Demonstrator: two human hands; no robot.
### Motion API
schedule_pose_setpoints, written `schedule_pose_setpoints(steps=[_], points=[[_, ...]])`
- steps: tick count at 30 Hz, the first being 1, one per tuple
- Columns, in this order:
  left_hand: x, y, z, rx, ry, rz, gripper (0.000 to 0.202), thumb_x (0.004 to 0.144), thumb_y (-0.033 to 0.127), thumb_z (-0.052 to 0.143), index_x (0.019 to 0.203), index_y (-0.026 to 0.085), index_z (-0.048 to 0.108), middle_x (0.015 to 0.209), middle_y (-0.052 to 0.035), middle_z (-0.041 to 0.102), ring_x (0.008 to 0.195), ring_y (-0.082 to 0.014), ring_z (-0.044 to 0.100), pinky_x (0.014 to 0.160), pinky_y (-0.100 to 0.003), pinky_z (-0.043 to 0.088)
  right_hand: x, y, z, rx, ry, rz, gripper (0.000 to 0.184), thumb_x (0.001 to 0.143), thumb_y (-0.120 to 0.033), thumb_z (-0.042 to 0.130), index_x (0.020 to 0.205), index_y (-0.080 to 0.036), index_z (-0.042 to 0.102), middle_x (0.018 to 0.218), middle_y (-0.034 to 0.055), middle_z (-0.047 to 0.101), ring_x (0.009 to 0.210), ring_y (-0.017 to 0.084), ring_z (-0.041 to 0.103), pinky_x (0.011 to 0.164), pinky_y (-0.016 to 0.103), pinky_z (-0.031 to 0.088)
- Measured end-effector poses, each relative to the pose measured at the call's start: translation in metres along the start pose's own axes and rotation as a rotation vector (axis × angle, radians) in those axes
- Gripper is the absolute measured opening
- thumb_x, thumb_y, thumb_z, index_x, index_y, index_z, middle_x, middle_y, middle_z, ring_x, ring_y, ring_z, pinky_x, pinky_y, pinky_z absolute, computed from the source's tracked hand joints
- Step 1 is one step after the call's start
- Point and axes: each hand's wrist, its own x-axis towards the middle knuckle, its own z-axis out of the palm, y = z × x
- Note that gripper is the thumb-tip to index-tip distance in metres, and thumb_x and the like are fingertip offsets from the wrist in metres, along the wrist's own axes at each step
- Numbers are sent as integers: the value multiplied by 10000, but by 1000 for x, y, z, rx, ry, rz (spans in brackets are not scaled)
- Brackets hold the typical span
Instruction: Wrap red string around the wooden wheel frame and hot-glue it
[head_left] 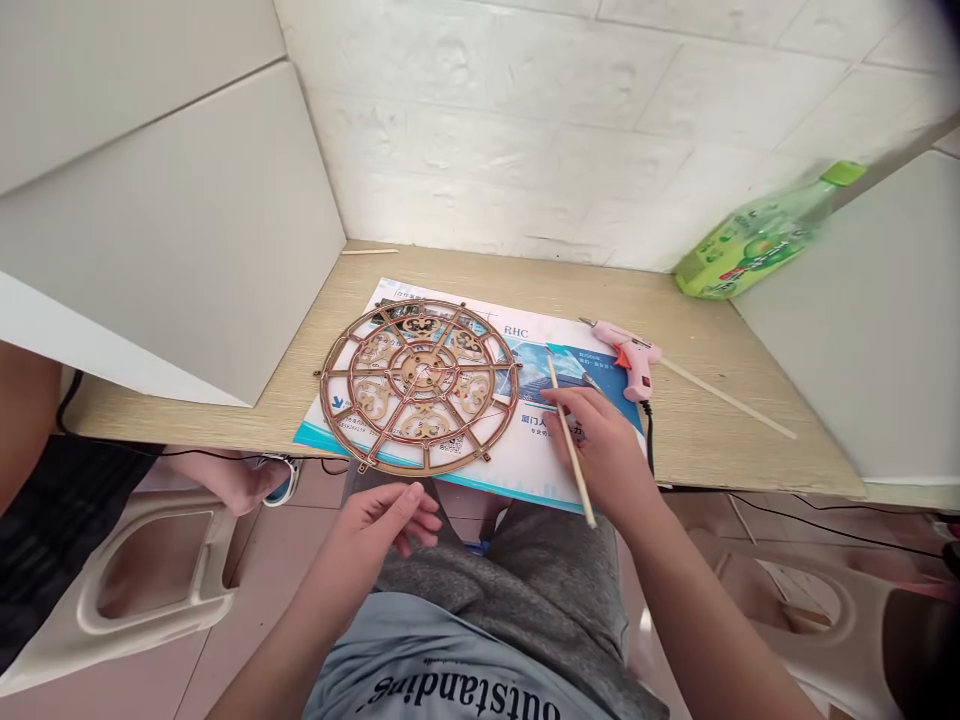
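Note:
A round brown wheel-shaped frame (427, 470) with spokes and scroll-like ornaments lies flat on a printed paper sheet (517, 465). My left hand (397, 515) is just below the wheel's near rim, fingers loosely curled and apart, holding nothing. To the right of the wheel, my right hand (596, 440) grips a thin pale stick (571, 445) that slants across the sheet. A small dark tip, too hidden to name, shows beside its fingers. Close by on the right, a pink glue gun (637, 365) rests on its side with a long pale rod in its back.
The narrow wooden table (720, 400) ends at a white wall. A green-capped bottle (757, 240) leans by the right partition (862, 330); another partition (225, 230) stands left. A small stick (370, 251) lies at the back. Another person's leg (225, 480) and plastic stools (150, 570) are below.

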Motion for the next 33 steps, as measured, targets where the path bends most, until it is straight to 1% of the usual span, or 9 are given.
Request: schedule_pose_setpoints(steps=[4, 7, 12, 16, 19, 22, 28, 30, 33], points=[[9, 1, 14, -131, 108, -55, 751, 625, 830, 903, 889, 129, 849, 832, -157, 825, 719, -210, 765, 583, -220, 518, -5, 4, 9, -43, -48, -35, 322, 1129, -274, 527, 1322, -152, 755, 1215, 167, 750, 1127, 303, 714, 980, 480, 615], [10, 7, 15, -203, 160, -36, 703, 566, 744, 977, 856, 116, 853, 850, -162, 833, 716, -210, 773, 567, -213, 527, -6, 9, 10, -76, -66, -44, 362, 1135, -260, 504, 1378, -136, 741, 1226, 182, 724, 1139, 307, 692, 1005, 496, 610], [3, 15, -5, -209, 126, -58, 624, 590, 634, 1018, 869, 98, 857, 915, -188, 846, 727, -216, 787, 563, -210, 556, -6, 16, 13, -135, -68, -40, 415, 1112, -207, 486, 1449, -132, 716, 1254, 205, 689, 1137, 320, 661, 1032, 524, 589], [-9, 15, -25, -260, 149, -12, 552, 638, 578, 1030, 851, 118, 814, 947, -181, 851, 783, -223, 812, 590, -206, 586, -8, 17, 18, -192, -46, -18, 476, 1095, -182, 438, 1474, -97, 712, 1269, 237, 673, 1132, 361, 634, 1004, 576, 566], [-16, 13, -37, -288, 146, 19, 569, 655, 580, 1030, 913, 122, 812, 904, -155, 845, 806, -216, 817, 628, -203, 611, -7, 17, 21, -234, -32, 7, 503, 1090, -195, 408, 1465, -85, 726, 1262, 254, 667, 1122, 389, 625, 972, 613, 550], [-22, 10, -46, -305, 153, 47, 582, 650, 605, 1031, 882, 123, 800, 863, -134, 836, 752, -188, 797, 619, -192, 603, -7, 17, 23, -265, -38, 35, 510, 1090, -228, 404, 1464, -128, 736, 1260, 244, 667, 1108, 384, 632, 935, 590, 547], [-32, 0, -55, -362, 114, 86, 591, 620, 600, 1051, 864, 134, 782, 749, -107, 805, 649, -174, 760, 561, -192, 570, -4, 19, 22, -307, -68, 118, 531, 1082, -299, 371, 1433, -211, 759, 1283, 229, 677, 1129, 388, 648, 842, 545, 516], [-34, -3, -56, -385, 101, 102, 590, 641, 610, 1038, 873, 134, 777, 727, -106, 798, 639, -175, 755, 557, -193, 564, 2, 18, 22, -308, -90, 144, 539, 1064, -324, 376, 1423, -219, 764, 1291, 224, 679, 1119, 385, 648, 853, 559, 511], [-35, -8, -55, -424, 95, 113, 582, 652, 604, 1033, 870, 137, 762, 726, -113, 802, 645, -185, 763, 561, -198, 565, 23, 14, 23, -312, -135, 189, 565, 1035, -365, 390, 1430, -205, 761, 1317, 237, 670, 1180, 430, 635, 897, 624, 503]])
